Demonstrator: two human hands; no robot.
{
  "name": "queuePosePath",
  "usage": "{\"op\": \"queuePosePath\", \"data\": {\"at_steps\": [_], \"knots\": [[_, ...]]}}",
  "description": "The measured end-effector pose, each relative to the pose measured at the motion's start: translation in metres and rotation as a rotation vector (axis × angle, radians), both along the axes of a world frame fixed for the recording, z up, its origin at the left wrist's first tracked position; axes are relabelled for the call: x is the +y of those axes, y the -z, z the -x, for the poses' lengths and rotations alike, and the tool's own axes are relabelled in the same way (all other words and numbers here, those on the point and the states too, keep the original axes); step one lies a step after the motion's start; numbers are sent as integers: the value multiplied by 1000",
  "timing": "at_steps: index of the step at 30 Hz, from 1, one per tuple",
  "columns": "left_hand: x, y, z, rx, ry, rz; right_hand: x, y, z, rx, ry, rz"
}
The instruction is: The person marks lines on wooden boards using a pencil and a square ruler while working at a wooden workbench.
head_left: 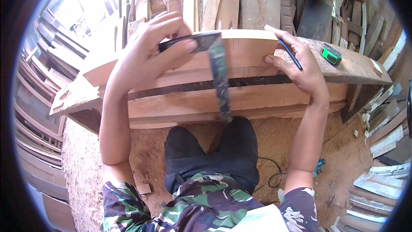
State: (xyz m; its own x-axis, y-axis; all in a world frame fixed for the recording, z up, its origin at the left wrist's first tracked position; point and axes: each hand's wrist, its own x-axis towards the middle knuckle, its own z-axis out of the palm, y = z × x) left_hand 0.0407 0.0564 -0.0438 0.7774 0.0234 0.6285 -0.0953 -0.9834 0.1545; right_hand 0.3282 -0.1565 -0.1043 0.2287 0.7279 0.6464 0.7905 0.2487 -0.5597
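My left hand (156, 38) is closed around the dark stock of a try square (220, 79). The square's blade hangs down, blurred, across the front of a pale wooden board (249, 51). Thin lines are marked on the board near its right end. My right hand (302, 62) pinches that end between thumb and fingers. A dark pencil (290, 54) is also tucked in my right hand, slanting down over the knuckles. The board rests lengthwise on a wooden bench (365, 62), on top of other timber.
A green and black tape measure (331, 55) lies on the bench to the right. Upright planks (257, 4) lean at the back, and stacked wood pieces (375, 189) line the right side. A teal power tool (319, 167) and a black cable (274, 172) lie on the dusty floor.
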Motion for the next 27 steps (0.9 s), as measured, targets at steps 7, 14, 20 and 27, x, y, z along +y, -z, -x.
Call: {"op": "queuePosePath", "data": {"at_steps": [7,14,20,27], "knots": [[4,17,32,-99,-118,50,-10,15,0,122,72,-409],[15,9,-9,-50,90,52,-2,-16,21,66,21,-501],[16,6,-8,100,6,145,34,-62,24,76,-104,-103],[15,9,-5,88,25,177,37,-66,30,-5,-114,21]]}}
